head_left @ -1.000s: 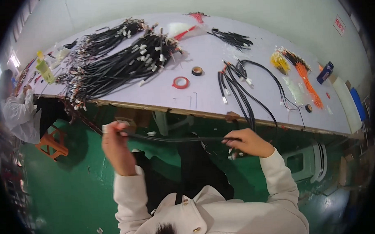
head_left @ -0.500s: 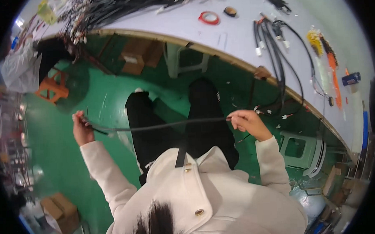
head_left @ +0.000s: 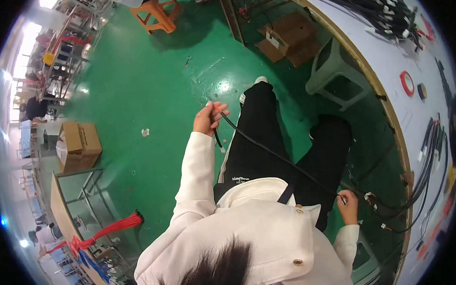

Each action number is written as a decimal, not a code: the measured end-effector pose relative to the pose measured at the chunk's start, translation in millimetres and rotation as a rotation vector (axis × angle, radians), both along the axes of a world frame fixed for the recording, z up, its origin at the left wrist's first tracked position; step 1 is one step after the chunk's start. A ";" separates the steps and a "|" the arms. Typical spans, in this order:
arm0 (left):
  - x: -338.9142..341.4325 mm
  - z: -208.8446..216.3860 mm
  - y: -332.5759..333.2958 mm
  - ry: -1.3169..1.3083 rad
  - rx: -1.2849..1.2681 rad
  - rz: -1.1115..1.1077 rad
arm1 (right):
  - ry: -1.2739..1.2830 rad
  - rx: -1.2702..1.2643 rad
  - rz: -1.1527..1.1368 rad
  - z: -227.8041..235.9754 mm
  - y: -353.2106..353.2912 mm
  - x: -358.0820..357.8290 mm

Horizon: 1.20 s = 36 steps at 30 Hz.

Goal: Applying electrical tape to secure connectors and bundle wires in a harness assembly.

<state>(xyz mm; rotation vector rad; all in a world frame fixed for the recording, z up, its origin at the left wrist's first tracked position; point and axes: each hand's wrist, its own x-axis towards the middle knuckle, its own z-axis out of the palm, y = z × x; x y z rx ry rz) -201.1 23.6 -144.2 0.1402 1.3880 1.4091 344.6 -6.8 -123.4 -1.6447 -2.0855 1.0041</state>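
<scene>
A long black cable [head_left: 268, 148] runs slantwise over my dark trousers, from one hand to the other. My left hand [head_left: 207, 119] pinches its upper end, where a short piece with a whitish tip hangs below the fingers. At the lower right, my right hand [head_left: 347, 203] is closed on the other end, close to my knee. Just beyond that hand, more black cables [head_left: 425, 171] with white connectors droop over the edge of the white table [head_left: 381, 62].
On the table lie a red tape roll [head_left: 407, 84], a dark tape roll [head_left: 422, 91] and a heap of black cables [head_left: 384, 9]. Under it stand a pale stool [head_left: 336, 78] and a cardboard box [head_left: 289, 40]. Leftward are an orange stool [head_left: 156, 15], another carton [head_left: 80, 146] and red wires [head_left: 115, 227].
My view has swung left, so the table now lies along the right side. The cable, level before between my hands, now slants down to the right. Both hands keep hold of it.
</scene>
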 end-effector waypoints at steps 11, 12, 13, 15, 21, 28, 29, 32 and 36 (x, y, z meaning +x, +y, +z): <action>-0.3 -5.6 -7.3 0.173 -0.036 -0.137 | 0.227 -0.233 -0.203 8.8 4.3 10.0; -0.2 -5.6 -8.0 0.170 -0.039 -0.133 | 0.227 -0.247 -0.229 8.7 4.7 10.8; 0.3 -5.3 -9.9 0.184 -0.049 -0.165 | 0.223 -0.251 -0.225 8.0 5.6 10.6; 1.0 -1.8 -10.5 0.195 -0.061 -0.197 | 0.183 -0.317 -0.334 9.6 7.6 5.9; -5.4 0.6 -9.9 -0.038 -0.031 -0.150 | -0.034 -0.114 -0.131 15.5 7.6 5.2; -19.9 -16.5 -25.5 0.276 -0.003 -0.203 | -0.054 0.072 -0.033 10.9 30.3 -9.6; -21.4 -19.4 -22.2 0.265 -0.064 -0.162 | -0.045 0.114 -0.007 11.3 31.1 -10.0; -37.9 -41.8 -21.4 0.141 -0.031 -0.087 | -0.097 -0.021 -0.119 15.2 26.3 -11.0; -42.9 -42.2 -23.9 0.048 -0.036 -0.073 | -0.236 0.129 -0.118 13.1 23.0 -4.3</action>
